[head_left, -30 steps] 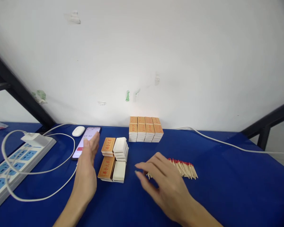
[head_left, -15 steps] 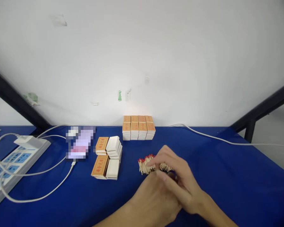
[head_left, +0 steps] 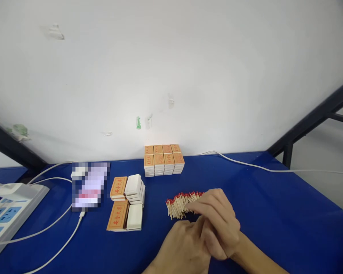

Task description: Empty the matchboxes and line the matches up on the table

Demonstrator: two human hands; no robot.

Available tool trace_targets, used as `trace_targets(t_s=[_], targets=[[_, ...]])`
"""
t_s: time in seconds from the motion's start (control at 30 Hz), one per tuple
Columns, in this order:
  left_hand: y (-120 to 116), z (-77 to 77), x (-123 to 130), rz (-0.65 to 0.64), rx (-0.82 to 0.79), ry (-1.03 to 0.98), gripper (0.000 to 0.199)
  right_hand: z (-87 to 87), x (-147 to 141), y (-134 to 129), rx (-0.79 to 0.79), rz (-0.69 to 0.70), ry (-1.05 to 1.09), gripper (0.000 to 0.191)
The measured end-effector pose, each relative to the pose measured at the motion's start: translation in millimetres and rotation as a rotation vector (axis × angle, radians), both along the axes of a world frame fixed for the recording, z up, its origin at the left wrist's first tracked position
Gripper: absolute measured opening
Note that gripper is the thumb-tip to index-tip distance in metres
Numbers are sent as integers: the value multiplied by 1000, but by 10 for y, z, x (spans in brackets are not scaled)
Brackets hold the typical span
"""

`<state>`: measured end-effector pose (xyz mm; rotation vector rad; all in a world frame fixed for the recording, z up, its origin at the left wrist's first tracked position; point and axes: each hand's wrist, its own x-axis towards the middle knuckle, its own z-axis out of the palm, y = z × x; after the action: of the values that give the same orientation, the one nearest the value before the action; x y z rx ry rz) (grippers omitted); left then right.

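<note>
A pile of red-tipped matches (head_left: 178, 205) lies on the blue table, its right part hidden behind my hands. My left hand (head_left: 185, 241) is just in front of the pile, back up, its fingertips covered by the other hand. Over it lies my right hand (head_left: 218, 222), fingers bent and touching the left; whether anything is between them is hidden. To the left stand orange matchbox sleeves (head_left: 118, 215) beside stacked white inner trays (head_left: 134, 186). A block of orange-topped matchboxes (head_left: 164, 160) stands behind the pile near the wall.
A blurred phone (head_left: 91, 186) with a white cable lies at the left, near a white power strip (head_left: 5, 217). Another white cable (head_left: 246, 164) runs along the back right. Dark metal bars (head_left: 317, 118) rise at both sides.
The view has shifted, so the objects on the left sit lower. My right hand has turned and moved slightly right over the left, uncovering more of the matches.
</note>
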<state>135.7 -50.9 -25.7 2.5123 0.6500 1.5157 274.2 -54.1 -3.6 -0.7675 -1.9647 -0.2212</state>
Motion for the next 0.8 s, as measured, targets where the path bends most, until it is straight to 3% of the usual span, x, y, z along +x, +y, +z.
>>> trace_targets(t_s=[0.07,0.33,0.47,0.67,0.8], targets=[[-3,35,-55,-90,44,142,23,35,61,55,-13,-64,61,36],[23,-68,-95,-98,72,226,20,92,51,49,-68,-59,89,30],[17,-102,-75,-61,103,230,21,112,62,-24,-98,-31,128,33],[-33,-23,-69,0,154,260,26,47,106,-74,-195,14,209,36],[-59,-53,-54,20,134,265,19,99,114,-55,-224,28,218,32]])
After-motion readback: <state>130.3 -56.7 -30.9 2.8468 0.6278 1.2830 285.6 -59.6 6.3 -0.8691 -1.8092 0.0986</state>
